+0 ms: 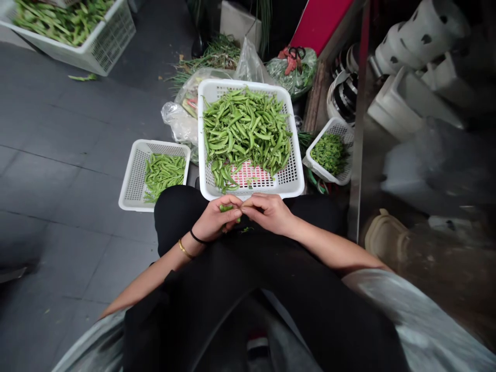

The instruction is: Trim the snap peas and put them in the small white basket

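Observation:
Above my lap, my left hand (217, 216) is closed around a few green pea pods (225, 207), partly hidden by its fingers. My right hand (270, 213) meets it fingertip to fingertip in a pinch; what lies between those fingers is too small to make out. Just beyond both hands stands a large white basket (297, 178), heaped with pea pods (248, 126), its reddish bottom showing at the near side. A smaller white basket (129, 178) to the left holds more pods (166, 173). On the right, another small basket (314, 166) contains green trimmings (329, 153).
A big white crate (112, 44) of greens stands on the grey tiled floor (58, 170) at the upper left. Plastic bags (184, 124) and green stalks lie behind the large basket. A metal shelf edge (356, 186) with white containers (411, 103) runs along the right.

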Motion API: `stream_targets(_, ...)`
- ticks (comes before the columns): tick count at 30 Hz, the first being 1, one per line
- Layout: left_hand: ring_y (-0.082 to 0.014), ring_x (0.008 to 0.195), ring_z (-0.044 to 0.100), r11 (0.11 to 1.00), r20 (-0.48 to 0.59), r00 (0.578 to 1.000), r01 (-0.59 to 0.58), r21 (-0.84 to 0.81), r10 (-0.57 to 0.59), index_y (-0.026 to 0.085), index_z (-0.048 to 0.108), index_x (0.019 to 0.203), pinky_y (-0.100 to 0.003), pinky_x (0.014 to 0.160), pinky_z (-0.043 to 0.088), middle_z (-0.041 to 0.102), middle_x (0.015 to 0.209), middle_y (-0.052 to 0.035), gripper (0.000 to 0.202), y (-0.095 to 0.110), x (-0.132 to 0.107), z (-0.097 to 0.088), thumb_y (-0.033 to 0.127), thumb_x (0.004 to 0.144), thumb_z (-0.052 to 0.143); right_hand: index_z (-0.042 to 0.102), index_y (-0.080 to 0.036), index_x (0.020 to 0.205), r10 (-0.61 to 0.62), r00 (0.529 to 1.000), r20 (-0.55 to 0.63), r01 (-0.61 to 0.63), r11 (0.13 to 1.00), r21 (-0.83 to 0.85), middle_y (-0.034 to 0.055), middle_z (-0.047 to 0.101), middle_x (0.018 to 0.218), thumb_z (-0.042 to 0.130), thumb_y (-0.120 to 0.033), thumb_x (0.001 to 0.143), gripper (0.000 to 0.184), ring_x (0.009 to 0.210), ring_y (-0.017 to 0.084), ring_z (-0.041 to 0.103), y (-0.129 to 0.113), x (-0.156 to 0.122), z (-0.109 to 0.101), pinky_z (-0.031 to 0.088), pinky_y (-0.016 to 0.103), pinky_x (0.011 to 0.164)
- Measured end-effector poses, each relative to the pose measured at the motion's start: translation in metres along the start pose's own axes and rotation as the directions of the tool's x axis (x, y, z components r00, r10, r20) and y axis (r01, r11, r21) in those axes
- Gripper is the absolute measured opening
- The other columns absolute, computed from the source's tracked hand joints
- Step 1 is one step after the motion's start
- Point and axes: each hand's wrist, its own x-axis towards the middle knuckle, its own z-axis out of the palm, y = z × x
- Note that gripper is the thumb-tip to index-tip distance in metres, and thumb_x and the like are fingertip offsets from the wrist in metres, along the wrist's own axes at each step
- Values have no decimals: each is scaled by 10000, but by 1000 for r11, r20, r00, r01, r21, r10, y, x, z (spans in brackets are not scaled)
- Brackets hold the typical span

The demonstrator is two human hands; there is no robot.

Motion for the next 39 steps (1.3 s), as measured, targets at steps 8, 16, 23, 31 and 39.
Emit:
stream_targets(8,-36,446,451,976,209,973,52,212,-97,202,410,1336,-125,393,348,543,683,46,688,13,-13,3,134,708,681,648,-154,792,3,1000,29,1,989,-148,23,627,675,541,-257,887,175,593,97,559,-2,-29,-27,428,206,587)
stream_targets(16,-82,439,513,987,139,990,37,-154,-15,120,680,931,-130,307,292,569,638,-22,205,3,-21,-22,161,732,650,649,-166,867,207,908,363,-134,967,-216,36,669,793,547,-245,862,129,674,113,597,2,-46,-65,423,210,636)
stream_targets(23,-154,589,618,974,-4,996,-86,-208,87,166,663,1040,-173,349,441,672,824,-72,293,15,-20,-39,154,747,661,666,-167,925,274,871,407,-95,908,-407,44,686,841,459,-292,910,243,748,131,604,26,18,-59,379,216,679)
stream_targets(31,-44,384,393,985,-136,991,-30,-170,7,123,678,933,-127,304,261,502,536,22,235,39,-6,-25,225,725,714,686,-54,929,444,761,474,-78,787,-612,211,680,1010,609,-259,795,257,888,253,637,98,111,38,425,290,704)
stream_targets(39,-41,353,394,986,-388,921,63,156,2,115,655,920,-146,313,276,520,507,38,354,22,15,-17,363,686,752,592,-152,777,403,777,484,-188,882,-433,18,662,651,545,-298,824,161,616,124,633,72,81,-15,431,203,585)
